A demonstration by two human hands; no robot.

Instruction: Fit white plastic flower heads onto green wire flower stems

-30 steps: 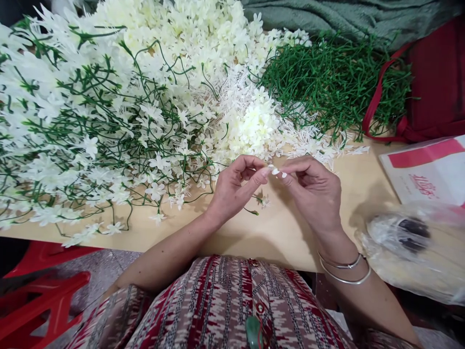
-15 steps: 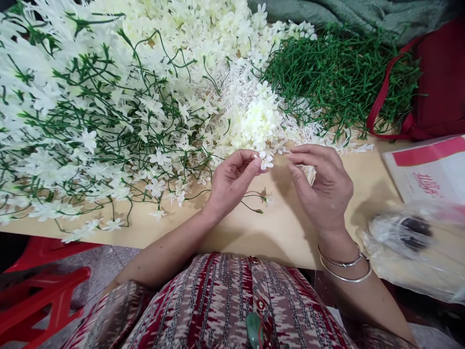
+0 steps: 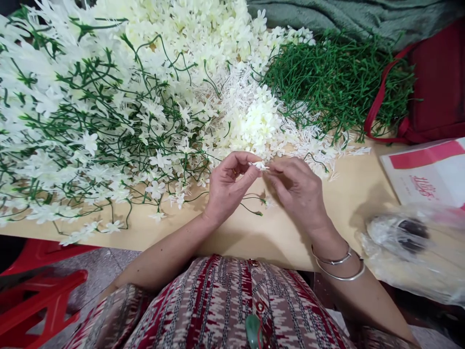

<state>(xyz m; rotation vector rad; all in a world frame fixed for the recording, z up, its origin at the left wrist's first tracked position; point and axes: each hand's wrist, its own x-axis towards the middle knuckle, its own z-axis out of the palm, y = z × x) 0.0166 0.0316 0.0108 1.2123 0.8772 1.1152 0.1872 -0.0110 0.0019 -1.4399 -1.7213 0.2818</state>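
In the head view my left hand point(image 3: 232, 182) pinches a small white artificial flower point(image 3: 259, 166) between thumb and forefinger, its petals turned edge-on. My right hand point(image 3: 300, 189) is closed, with its fingertips right against the flower's right side. Whatever those fingertips grip is too small to make out. Just beyond both hands lies a heap of loose cream blossoms point(image 3: 259, 116). Thin white stamen pieces point(image 3: 238, 82) are strewn behind and beside it. Below the hands, a single green stem point(image 3: 250, 208) rests on the table point(image 3: 254, 237).
To the left is a large pile of white flowers on green stems point(image 3: 101, 111). Bare green stems point(image 3: 323, 77) are heaped at back right, beside a red bag point(image 3: 436, 87). A printed white bag point(image 3: 421, 179) and clear plastic wrapping point(image 3: 403, 247) lie right. Red stools point(image 3: 43, 300) stand lower left.
My right hand has moved left, and its fingers, apart before, have closed at the flower. The flower in my left hand has tipped from facing me to edge-on.
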